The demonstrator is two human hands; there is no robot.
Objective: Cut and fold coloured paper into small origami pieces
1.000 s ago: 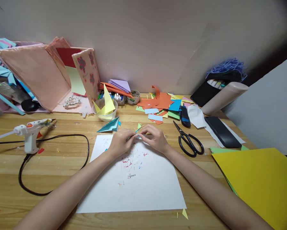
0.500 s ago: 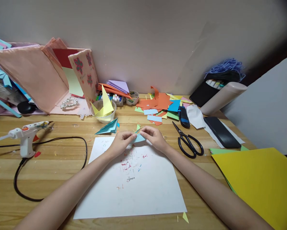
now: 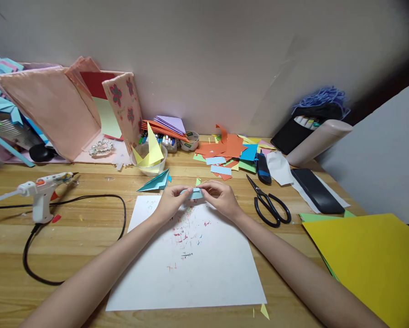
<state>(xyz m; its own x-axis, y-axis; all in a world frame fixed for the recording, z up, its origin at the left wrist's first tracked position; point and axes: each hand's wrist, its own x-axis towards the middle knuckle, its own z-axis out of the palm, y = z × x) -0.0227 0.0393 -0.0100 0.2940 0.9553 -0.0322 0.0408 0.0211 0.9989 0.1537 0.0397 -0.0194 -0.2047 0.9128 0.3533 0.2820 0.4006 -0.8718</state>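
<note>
Between my two hands is a small light-blue piece of paper [image 3: 195, 194], raised over the far edge of a white sheet [image 3: 187, 287] marked with coloured strokes. My left hand [image 3: 172, 200] pinches its left end between thumb and fingers. At the other end my right hand [image 3: 221, 198] grips it the same way. The fingers hide part of the paper. Just beyond my left hand lies a folded teal paper piece [image 3: 155, 182]. Behind that, a clear bowl [image 3: 149, 169] holds folded yellow paper [image 3: 153, 148].
Black-handled scissors [image 3: 269, 204] lie right of my right hand. A glue gun [image 3: 44, 196] stands at left, its black cable looping across the table. Orange and blue paper scraps [image 3: 233, 146] are heaped at the back. Yellow card [image 3: 368, 259] lies at front right.
The light-blue paper has been turned: its wide face showed below my fingertips before, and now a narrow strip shows between them. Both hands stay in nearly the same place.
</note>
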